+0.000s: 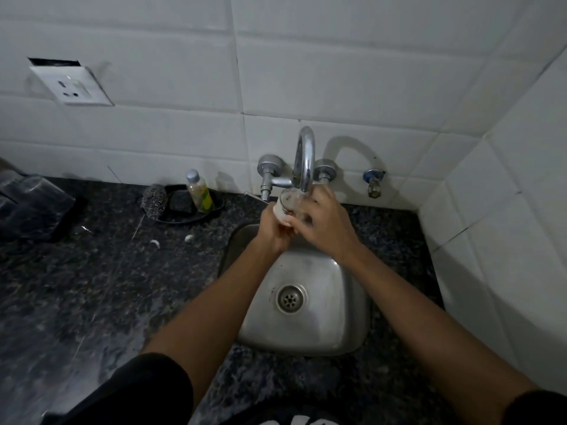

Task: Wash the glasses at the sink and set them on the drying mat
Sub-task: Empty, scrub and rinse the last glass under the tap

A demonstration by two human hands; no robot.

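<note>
Both hands are together over the sink (334, 289), right under the tap (304, 157). The left hand (273, 228) grips a glass (290, 204) from below, tilted, its mouth up by the spout. The right hand (325, 222) wraps round its far side. A bottle (200, 191) stands on the counter (92, 286).

Head view, steeply down over sink (334, 320)

A white wall socket (72, 84) sits on the tiled wall (337, 72). On the dark speckled counter (76, 286), a black tray (196, 207) holds a small bottle (200, 191) and a dark sponge (181, 202). A steel scrubber (154, 203) rests at the tray's left edge.
</note>
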